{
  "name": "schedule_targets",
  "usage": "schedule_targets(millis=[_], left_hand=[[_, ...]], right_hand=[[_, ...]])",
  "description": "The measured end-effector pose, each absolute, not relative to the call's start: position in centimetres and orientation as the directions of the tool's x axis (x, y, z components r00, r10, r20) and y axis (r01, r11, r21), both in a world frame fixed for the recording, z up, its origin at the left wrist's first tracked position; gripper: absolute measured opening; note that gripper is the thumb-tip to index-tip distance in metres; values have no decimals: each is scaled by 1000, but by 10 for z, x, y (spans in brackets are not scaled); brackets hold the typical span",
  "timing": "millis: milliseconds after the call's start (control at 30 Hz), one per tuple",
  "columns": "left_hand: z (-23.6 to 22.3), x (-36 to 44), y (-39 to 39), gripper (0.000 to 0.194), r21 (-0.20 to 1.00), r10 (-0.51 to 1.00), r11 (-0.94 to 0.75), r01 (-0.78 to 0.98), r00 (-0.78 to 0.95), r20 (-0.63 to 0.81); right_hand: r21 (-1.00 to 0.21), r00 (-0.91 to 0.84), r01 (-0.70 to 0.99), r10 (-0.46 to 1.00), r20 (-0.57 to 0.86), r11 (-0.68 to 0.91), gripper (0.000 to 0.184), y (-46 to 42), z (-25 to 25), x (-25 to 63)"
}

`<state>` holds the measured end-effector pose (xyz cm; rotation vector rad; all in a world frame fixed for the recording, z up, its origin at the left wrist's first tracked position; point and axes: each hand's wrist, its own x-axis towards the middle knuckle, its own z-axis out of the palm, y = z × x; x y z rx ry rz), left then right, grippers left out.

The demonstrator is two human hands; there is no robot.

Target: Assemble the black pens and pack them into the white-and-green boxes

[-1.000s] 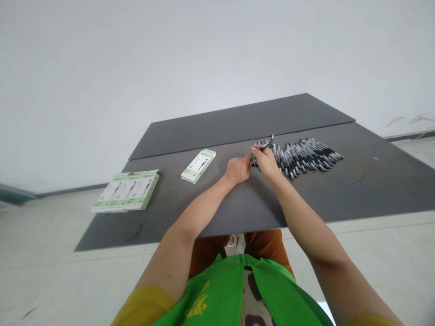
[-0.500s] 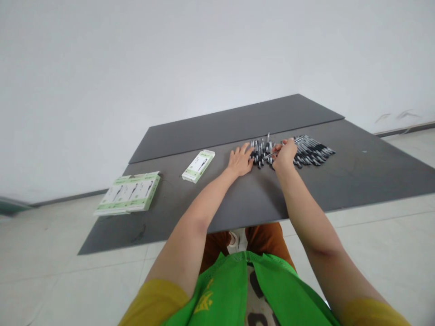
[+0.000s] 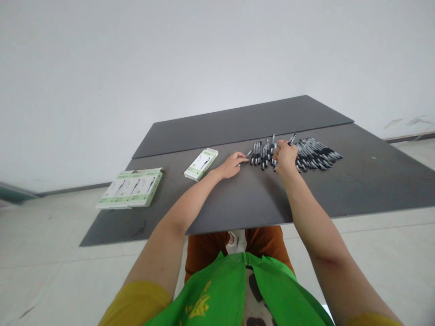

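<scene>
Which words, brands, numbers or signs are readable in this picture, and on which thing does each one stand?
Nothing can be read for certain.
Single box: print too small.
Left-side boxes: print too small.
Green vest: yellow emblem, no legible words.
Pens: no legible marking.

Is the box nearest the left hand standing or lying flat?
Lying flat: the box rests on the table, broad printed face up.

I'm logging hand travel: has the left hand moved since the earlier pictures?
Yes, to the left. Judged against the single box lying on the table, the left hand is now nearer to it than in either earlier picture.
</scene>
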<state>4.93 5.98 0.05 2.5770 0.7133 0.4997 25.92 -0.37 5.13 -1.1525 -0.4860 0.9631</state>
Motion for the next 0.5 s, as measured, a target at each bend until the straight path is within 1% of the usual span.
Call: schedule_targets(millis=[67, 133, 200, 267, 333, 400, 467, 500], left_hand=[[4, 39, 63, 61, 547, 514, -760, 351, 840, 175], [6, 30, 59, 64, 567, 499, -750, 341, 854, 147], [6, 21, 48, 67, 512, 517, -771, 378, 841, 157], [5, 14, 35, 68, 408, 555, -794, 450, 811, 185], [4, 9, 24, 59, 301, 574, -809, 506, 790, 214], [6, 5, 19, 40, 205, 565, -825, 527, 786, 251], [8, 4, 18, 24, 127, 557, -828, 546, 773, 304], [8, 4, 19, 19, 106, 559, -822, 559, 760, 332]], right_hand=[[-948, 612, -281, 789, -59, 148, 15, -4, 50, 255], [-971, 681, -138, 731, 50, 195, 12, -4, 48, 250], [-978, 689, -18, 712, 137, 206, 10, -6, 46, 245], [-977, 676, 59, 712, 190, 205, 10, -8, 44, 241], [-974, 649, 87, 731, 213, 207, 12, -11, 43, 236], [-974, 620, 73, 755, 213, 215, 17, -16, 42, 229], [-976, 589, 19, 787, 185, 215, 22, -20, 42, 221], [-983, 549, -34, 825, 134, 182, 23, -23, 43, 217]])
